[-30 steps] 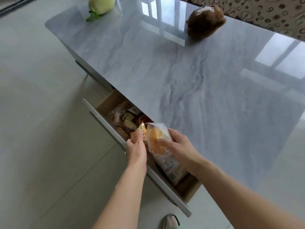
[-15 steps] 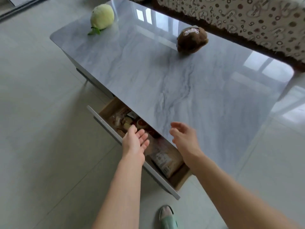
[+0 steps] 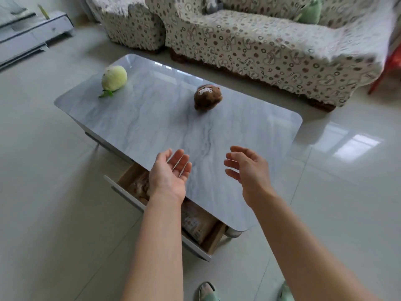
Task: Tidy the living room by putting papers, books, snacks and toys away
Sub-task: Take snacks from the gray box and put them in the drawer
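Observation:
A grey marble coffee table stands in front of me. On its far left lies a pale green plush toy, and near its far middle a brown plush toy. The drawer under the near edge is pulled out, with snack packets lying in it. My left hand hovers over the near table edge, palm turned inward, fingers relaxed and empty. My right hand hangs over the table beside it, fingers loosely spread, holding nothing.
A patterned sofa and armchair stand behind the table, with a green plush on the sofa. A low white cabinet is at the far left. My slippers show on the tiled floor.
Both hands let go of the snack packets into the drawer, then rose over the table edge, empty. The view lifted and pulled back, showing the sofa.

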The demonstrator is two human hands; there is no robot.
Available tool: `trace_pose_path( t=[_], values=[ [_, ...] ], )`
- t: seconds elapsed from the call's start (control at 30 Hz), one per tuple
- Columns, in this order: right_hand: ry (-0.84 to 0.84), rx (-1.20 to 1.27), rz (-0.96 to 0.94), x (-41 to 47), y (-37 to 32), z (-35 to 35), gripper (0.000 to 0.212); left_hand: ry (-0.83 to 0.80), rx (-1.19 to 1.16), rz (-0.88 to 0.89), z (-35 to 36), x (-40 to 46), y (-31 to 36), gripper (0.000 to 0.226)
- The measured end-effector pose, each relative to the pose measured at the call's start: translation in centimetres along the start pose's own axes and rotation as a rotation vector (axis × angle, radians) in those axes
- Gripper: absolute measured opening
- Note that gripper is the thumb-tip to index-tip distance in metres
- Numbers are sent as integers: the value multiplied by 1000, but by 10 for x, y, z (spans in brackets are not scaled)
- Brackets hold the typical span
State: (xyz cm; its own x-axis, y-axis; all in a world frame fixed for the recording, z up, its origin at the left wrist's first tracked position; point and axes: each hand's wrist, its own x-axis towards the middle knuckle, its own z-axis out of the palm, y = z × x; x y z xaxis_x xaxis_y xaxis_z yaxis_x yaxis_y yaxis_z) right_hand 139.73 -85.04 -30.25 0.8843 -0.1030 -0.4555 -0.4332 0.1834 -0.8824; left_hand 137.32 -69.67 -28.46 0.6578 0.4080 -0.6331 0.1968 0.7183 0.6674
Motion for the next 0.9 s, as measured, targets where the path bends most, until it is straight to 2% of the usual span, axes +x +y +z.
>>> trace_pose_path(
  t=[0.2, 0.47, 0.7, 0.9],
  values=[
    [102, 91, -115, -26, -72, -71, 14, -161, 38, 0, 63, -52, 1, 16],
    [261, 218, -239, -48, -150, -193, 13, -403, 129, 9, 187, -122, -13, 18],
    [367, 273, -330, -64, -204, -323, 16, -569, 173, -55, 286, -186, -80, 13],
    [487, 290, -391, -83, -230, -447, 14, -696, 233, -125, 364, -248, -171, 17]
  ],
)
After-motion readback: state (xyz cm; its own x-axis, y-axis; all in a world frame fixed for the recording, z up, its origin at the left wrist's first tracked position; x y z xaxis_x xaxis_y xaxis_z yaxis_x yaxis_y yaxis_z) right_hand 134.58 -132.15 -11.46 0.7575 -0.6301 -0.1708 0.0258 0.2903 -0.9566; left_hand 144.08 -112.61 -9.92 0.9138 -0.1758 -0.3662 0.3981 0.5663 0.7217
